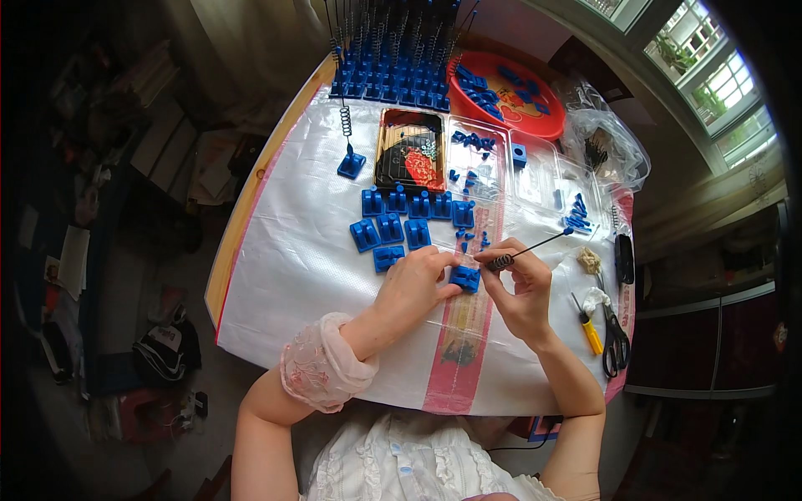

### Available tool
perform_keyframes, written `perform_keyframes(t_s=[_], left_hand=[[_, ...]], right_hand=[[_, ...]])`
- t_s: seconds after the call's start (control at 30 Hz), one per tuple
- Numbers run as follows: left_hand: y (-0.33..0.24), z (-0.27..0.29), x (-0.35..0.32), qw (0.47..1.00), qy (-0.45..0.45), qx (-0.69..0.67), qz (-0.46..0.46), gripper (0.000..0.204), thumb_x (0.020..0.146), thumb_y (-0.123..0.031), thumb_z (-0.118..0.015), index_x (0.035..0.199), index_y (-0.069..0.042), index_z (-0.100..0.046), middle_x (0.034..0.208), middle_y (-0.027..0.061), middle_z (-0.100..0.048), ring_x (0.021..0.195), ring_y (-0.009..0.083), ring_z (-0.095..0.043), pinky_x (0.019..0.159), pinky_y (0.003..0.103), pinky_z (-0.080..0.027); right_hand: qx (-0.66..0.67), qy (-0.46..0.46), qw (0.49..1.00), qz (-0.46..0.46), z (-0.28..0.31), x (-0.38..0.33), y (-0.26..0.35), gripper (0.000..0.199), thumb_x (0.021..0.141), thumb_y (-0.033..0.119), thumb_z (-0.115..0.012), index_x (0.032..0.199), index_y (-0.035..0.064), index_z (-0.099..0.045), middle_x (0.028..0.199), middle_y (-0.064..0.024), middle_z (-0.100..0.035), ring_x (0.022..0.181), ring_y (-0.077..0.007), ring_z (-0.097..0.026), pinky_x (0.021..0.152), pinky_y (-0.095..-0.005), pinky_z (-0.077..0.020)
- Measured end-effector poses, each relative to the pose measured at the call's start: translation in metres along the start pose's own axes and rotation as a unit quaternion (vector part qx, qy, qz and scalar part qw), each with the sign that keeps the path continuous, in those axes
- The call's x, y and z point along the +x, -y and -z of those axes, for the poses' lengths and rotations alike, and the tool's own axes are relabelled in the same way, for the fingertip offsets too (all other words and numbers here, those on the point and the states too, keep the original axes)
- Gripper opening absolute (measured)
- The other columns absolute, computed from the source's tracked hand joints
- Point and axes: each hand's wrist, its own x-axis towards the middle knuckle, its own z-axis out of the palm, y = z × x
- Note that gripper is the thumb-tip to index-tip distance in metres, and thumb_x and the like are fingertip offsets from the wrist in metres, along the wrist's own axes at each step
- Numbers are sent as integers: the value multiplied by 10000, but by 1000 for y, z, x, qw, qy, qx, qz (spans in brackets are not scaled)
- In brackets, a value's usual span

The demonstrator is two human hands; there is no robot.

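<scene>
My left hand [411, 288] has its fingers closed on a small blue plastic base [465, 279] resting on the table. Between the fingertips of my right hand [522, 284] is a thin black rod with a coiled spring [500, 262] near its lower end and a small blue tip [569, 231] at the other. The spring end is close beside the blue base; whether they touch is hard to tell. Just beyond my hands stand several similar blue bases [390, 227] in loose rows. Small blue pegs [464, 238] lie scattered near them.
Many finished-looking spring rods on blue bases [388, 79] crowd the far edge. A red basin [547, 125] holds blue parts. Clear trays [504, 196] and a black tray [381, 159] lie mid-table. Scissors [616, 342] and a yellow-handled screwdriver [591, 336] lie at right.
</scene>
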Motion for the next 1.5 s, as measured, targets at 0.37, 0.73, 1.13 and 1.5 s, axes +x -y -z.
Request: perform_keyframes(t_s=[0.37,0.73,1.13,1.5], left_hand=[[-1,2,1,1000,19,-3,10,371,757,-183,-864,1090,-61,-756,889,122,-686,803,278,-697,742,387,-552],[5,-2,3,1000,2,7,-10,405,708,-141,-883,1090,-71,-769,783,93,-677,710,233,-644,691,355,-523],[1,1,1,1000,4,-1,-2,399,701,-145,-892,1074,-64,-777,762,91,-678,697,225,-633,688,349,-515],[-1,2,3,1000,26,7,9,410,716,-173,-894,1096,-69,-779,791,116,-682,719,250,-662,699,370,-532]], right_hand=[[-18,-7,1000,14,0,-3,-1,192,818,-104,-688,997,-50,-735,967,-105,-701,816,-126,-663,691,-254,-513],[0,12,1000,14,5,0,-2,212,822,-82,-684,1017,-31,-749,975,-90,-715,797,-110,-649,686,-245,-505],[5,11,1000,7,5,0,-3,206,818,-81,-687,1008,-28,-749,987,-94,-724,801,-114,-655,686,-247,-509],[13,27,999,30,8,3,-2,198,805,-85,-694,986,-27,-749,935,-89,-712,758,-117,-647,663,-257,-503]])
